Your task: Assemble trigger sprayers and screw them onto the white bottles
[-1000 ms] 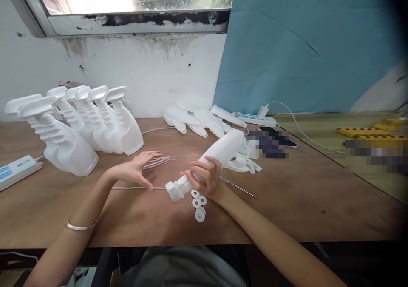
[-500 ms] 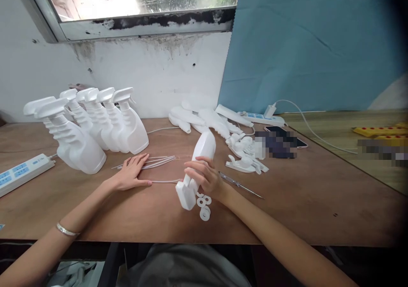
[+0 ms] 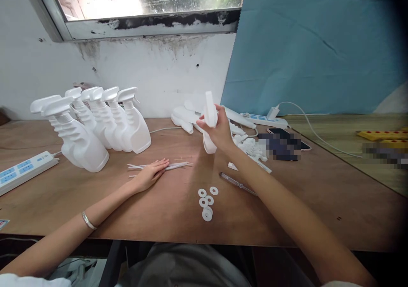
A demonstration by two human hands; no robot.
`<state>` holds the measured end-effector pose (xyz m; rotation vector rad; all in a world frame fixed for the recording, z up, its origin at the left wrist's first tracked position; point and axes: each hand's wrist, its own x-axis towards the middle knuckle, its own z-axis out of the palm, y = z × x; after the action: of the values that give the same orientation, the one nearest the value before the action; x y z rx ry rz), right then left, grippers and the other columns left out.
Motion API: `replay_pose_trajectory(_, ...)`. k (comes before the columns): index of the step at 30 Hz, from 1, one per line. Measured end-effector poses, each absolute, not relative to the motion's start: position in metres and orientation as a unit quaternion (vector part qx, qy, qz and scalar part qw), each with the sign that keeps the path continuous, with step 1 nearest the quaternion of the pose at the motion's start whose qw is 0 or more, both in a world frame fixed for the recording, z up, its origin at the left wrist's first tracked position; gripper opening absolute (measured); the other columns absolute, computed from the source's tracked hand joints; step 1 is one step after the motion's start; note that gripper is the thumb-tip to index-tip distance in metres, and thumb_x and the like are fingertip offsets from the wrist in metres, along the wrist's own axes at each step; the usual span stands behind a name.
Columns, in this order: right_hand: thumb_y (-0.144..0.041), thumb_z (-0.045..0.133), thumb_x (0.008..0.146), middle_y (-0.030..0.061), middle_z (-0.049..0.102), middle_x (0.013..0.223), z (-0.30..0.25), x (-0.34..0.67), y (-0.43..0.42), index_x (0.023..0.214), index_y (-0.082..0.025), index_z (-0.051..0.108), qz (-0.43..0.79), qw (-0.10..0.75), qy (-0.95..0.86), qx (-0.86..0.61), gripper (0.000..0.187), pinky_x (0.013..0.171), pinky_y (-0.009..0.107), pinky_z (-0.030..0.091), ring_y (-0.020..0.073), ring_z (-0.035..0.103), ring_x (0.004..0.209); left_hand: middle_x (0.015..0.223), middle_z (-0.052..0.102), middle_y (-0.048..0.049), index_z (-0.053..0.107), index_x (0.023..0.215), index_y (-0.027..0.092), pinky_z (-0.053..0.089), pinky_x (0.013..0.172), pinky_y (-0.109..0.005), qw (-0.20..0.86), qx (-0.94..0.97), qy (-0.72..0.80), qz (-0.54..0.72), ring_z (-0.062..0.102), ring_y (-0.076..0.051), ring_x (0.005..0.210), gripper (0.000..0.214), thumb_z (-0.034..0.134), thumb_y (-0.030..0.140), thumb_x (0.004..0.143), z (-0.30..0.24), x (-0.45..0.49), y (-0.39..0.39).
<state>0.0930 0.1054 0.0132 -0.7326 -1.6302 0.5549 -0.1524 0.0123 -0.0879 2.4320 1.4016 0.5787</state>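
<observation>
My right hand (image 3: 219,129) is raised over the far part of the table, its fingers wrapped round a white plastic sprayer part (image 3: 209,112). The part stands nearly upright, with its lower end showing below the fingers, and its exact kind is hard to tell. My left hand (image 3: 153,172) lies flat, fingers stretched out, on several thin white tubes (image 3: 178,165). Between the hands and closer to me are several white ring washers (image 3: 203,202). A slim pointed tool (image 3: 237,183) lies beside my right forearm, which hides its tip.
Several white spray bottles (image 3: 135,129) stand at the back left, near a power strip (image 3: 27,172). White plastic pieces (image 3: 188,116) and smaller white parts (image 3: 251,146) are heaped behind and right of my right hand. A phone (image 3: 304,142) and another power strip (image 3: 267,120) lie further right.
My right hand has lifted the white sprayer part up and away from me, uncovering the washers, and turned it more upright. My left hand has shifted right along the tubes.
</observation>
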Motion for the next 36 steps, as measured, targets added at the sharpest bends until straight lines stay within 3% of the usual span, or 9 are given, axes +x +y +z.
replay_pose_trajectory(4, -0.042, 0.065, 0.062, 0.0014, 0.059, 0.086, 0.016, 0.089, 0.151, 0.103, -0.021, 0.042, 0.331, 0.602, -0.652, -0.321, 0.051, 0.079, 0.037, 0.044, 0.0176, 0.056, 0.083, 0.129, 0.047, -0.0077, 0.046, 0.122, 0.018, 0.028, 0.104, -0.045, 0.163, 0.858, 0.435, 0.219, 0.038, -0.018, 0.123, 0.038, 0.027, 0.029, 0.090, -0.091, -0.130, 0.005)
replay_pose_trajectory(12, -0.033, 0.073, 0.047, -0.0001, 0.056, 0.080, -0.015, 0.079, 0.186, 0.087, -0.018, 0.045, 0.394, 0.586, -0.591, -0.390, 0.052, 0.074, 0.036, 0.045, 0.0169, 0.055, 0.077, 0.134, 0.040, -0.0102, 0.036, 0.129, 0.013, 0.027, 0.106, -0.035, 0.126, 0.918, 0.338, 0.164, 0.033, -0.017, 0.125, 0.043, 0.032, 0.018, 0.086, -0.083, -0.076, -0.013)
replay_pose_trajectory(19, -0.042, 0.066, 0.059, 0.0049, 0.057, 0.088, -0.033, 0.048, 0.150, 0.092, -0.019, 0.046, 0.416, 0.518, -0.647, -0.374, 0.045, 0.069, 0.030, 0.044, 0.0155, 0.055, 0.079, 0.135, 0.037, -0.0121, 0.029, 0.132, 0.012, 0.024, 0.106, -0.038, 0.094, 0.925, 0.338, 0.146, 0.031, -0.019, 0.126, 0.046, 0.031, 0.021, 0.087, -0.083, -0.072, -0.013)
replay_pose_trajectory(27, -0.050, 0.058, 0.068, 0.0046, 0.053, 0.092, -0.027, -0.004, 0.100, 0.100, -0.018, 0.035, 0.379, 0.437, -0.758, -0.301, 0.051, 0.075, 0.035, 0.042, 0.0191, 0.053, 0.084, 0.139, 0.032, -0.0119, 0.021, 0.134, 0.014, 0.019, 0.107, -0.041, 0.115, 0.927, 0.331, 0.134, 0.025, -0.020, 0.129, 0.049, 0.030, 0.026, 0.088, -0.083, -0.075, -0.014)
replay_pose_trajectory(32, -0.051, 0.054, 0.072, 0.0082, 0.049, 0.104, -0.032, -0.045, 0.084, 0.110, -0.019, 0.025, 0.393, 0.402, -0.786, -0.256, 0.058, 0.078, 0.036, 0.042, 0.0214, 0.052, 0.093, 0.131, 0.042, -0.0133, 0.034, 0.126, 0.012, 0.020, 0.105, -0.043, 0.114, 0.927, 0.333, 0.129, 0.033, -0.023, 0.124, 0.043, 0.032, 0.027, 0.087, -0.081, -0.075, -0.013)
replay_pose_trajectory(36, -0.054, 0.053, 0.071, 0.0096, 0.044, 0.115, -0.036, -0.079, 0.076, 0.113, -0.021, 0.024, 0.412, 0.387, -0.792, -0.231, 0.061, 0.084, 0.038, 0.040, 0.0222, 0.049, 0.103, 0.110, 0.058, -0.0125, 0.050, 0.109, 0.012, 0.029, 0.100, -0.041, 0.115, 0.923, 0.342, 0.131, 0.049, -0.025, 0.109, 0.032, 0.035, 0.026, 0.085, -0.079, -0.073, -0.013)
